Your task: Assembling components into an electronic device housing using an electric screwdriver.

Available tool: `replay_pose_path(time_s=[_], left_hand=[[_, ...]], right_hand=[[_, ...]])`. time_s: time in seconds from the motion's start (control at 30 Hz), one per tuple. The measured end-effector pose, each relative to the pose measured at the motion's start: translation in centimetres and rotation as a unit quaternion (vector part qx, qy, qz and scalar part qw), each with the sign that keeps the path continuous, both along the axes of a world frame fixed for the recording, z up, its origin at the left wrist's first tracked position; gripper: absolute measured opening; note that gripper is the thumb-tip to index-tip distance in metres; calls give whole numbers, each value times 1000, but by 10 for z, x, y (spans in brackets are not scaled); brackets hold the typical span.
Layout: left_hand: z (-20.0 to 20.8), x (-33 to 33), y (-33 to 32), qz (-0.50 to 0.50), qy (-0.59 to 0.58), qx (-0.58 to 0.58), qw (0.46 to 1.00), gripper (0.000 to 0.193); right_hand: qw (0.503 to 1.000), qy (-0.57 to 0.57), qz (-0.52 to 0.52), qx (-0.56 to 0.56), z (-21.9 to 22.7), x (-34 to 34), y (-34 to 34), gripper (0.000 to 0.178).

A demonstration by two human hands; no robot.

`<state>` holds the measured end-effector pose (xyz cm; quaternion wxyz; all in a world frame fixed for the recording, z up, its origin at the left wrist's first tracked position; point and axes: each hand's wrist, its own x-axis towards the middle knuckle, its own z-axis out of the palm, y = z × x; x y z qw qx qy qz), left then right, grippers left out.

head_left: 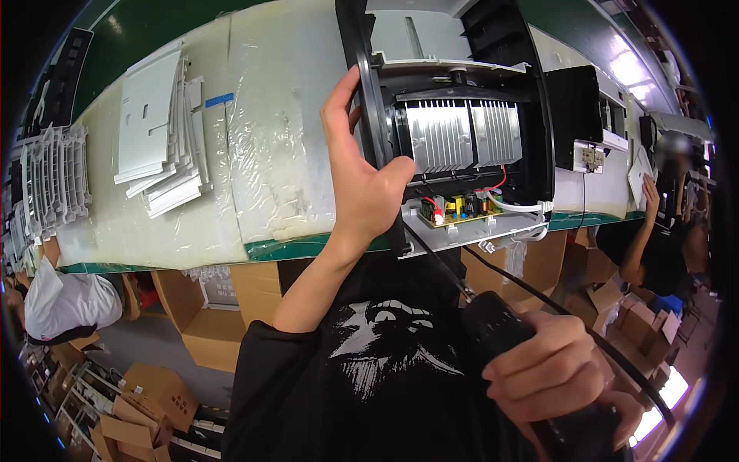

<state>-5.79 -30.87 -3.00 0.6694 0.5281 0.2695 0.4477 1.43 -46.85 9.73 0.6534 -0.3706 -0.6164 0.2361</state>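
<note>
My left hand (362, 181) grips the left side wall of a black appliance housing (372, 100), thumb over the inner edge and fingers on the outside. Inside the housing sit silver finned metal blocks (446, 135). Below them a circuit board (462, 209) with red and white wires lies on a white panel (462, 237) at the near side. My right hand (546, 369) is wrapped round a black electric screwdriver (496, 327). Its long thin bit (435, 262) points up and left, toward the housing's near left corner; whether the tip touches anything is hard to see.
White flat panels (150, 115) lie stacked on the plastic-covered bench (277, 138), with white slatted parts (58, 177) farther left. Another black unit (573, 115) stands to the right. Co-workers are at both ends. Cardboard boxes (212, 331) stand below the bench. A black cable (616, 358) runs beside my right hand.
</note>
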Motion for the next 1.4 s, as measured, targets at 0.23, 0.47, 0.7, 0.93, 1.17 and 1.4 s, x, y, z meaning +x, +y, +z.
replay_pose_path(time_s=[0.23, 0.47, 0.7, 0.93, 1.17, 1.4], left_hand=[[-4, 1, -1, -4, -19, -18, 1000, 82], [-6, 2, -2, 7, 6, 13, 1000, 83], [-9, 2, -3, 18, 21, 41, 999, 82], [-15, 6, -5, 27, 18, 72, 997, 85], [-11, 2, -2, 49, 23, 92, 994, 86], [-10, 3, -2, 43, 19, 89, 995, 81]], right_hand=[[997, -12, -50, -57, -6, -9, 6, 6], [997, 1, -32, -73, -11, -6, 15, 7], [997, 10, -18, -74, -22, -9, 23, 16], [999, 35, 10, -35, -32, -13, 30, 23], [994, 42, 54, -87, -22, -7, 37, 48], [977, 57, 169, -120, -18, 9, 39, 56]])
